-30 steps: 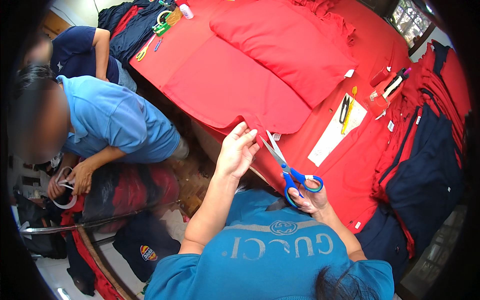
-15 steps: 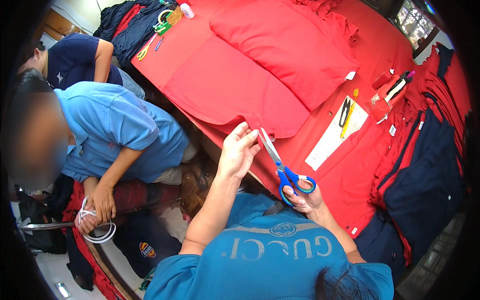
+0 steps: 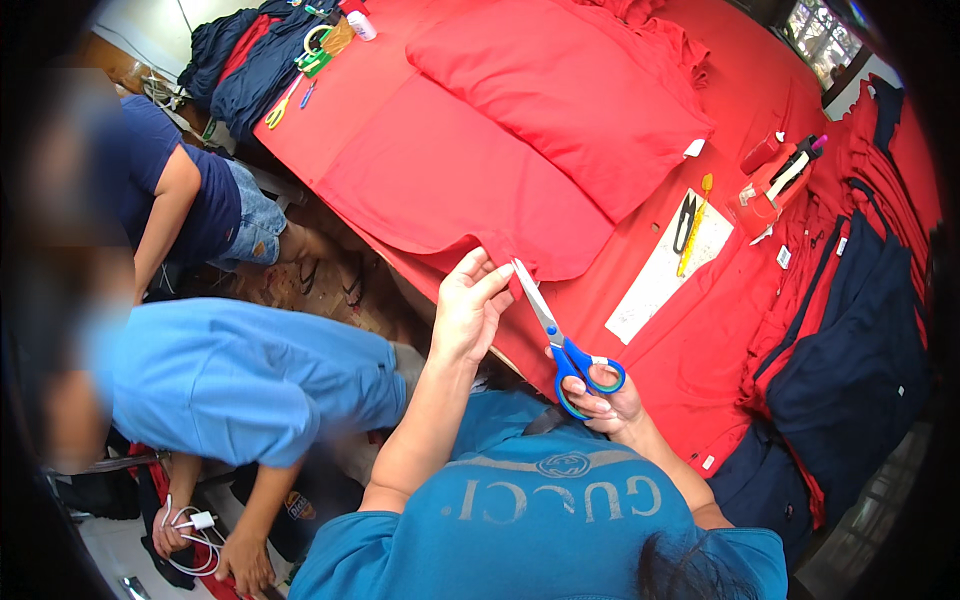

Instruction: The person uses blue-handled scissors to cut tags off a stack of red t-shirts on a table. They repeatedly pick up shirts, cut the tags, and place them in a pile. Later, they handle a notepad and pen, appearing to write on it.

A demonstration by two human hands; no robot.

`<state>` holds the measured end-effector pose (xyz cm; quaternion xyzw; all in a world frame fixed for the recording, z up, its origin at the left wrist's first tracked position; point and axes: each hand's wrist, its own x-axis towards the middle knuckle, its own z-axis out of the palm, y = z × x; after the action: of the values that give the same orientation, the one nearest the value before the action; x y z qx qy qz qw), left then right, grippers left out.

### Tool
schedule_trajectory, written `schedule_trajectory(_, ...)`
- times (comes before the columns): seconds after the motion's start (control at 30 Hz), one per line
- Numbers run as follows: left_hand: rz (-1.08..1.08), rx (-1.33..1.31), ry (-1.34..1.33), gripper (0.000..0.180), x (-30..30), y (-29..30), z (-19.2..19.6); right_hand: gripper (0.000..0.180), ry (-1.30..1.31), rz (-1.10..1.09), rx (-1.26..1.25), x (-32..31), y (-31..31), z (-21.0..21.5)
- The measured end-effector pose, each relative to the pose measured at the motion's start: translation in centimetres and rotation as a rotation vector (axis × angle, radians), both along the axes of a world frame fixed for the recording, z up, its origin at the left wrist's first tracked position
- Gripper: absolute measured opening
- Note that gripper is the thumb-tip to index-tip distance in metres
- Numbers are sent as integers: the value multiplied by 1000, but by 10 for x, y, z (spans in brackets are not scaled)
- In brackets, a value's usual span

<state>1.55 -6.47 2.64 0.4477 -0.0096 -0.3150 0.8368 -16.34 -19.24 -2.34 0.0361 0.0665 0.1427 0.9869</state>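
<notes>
My left hand pinches the near corner of a red cloth between thumb and fingers, lifting its edge slightly off the table. In my right hand is a pair of scissors with blue handles, my fingers through the loops. Their blades point up and left, with the tips beside my left fingertips at the cloth's edge. Whether the tips touch the cloth I cannot tell. A thicker folded red cloth lies over the far part of this piece.
A white pattern piece lies right of the scissors, bearing a black thread snipper and a yellow pen. Beyond stands a red pen holder. Dark garments hang at right. At left, a co-worker in light blue holds a white cable.
The co-worker in light blue has bent lower and nearer, with hands farther down. The one in navy shows more fully behind. My hands have hardly moved; the scissor blades look closer together.
</notes>
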Motion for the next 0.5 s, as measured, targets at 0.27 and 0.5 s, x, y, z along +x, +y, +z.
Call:
schedule_trajectory(0.27,56,-49,108,20,8,4,8,59,-115,-168,-162,-4,-11,19)
schedule_trajectory(0.5,54,-105,136,25,10,11,3,62,-201,-444,-2091,7,-15,35)
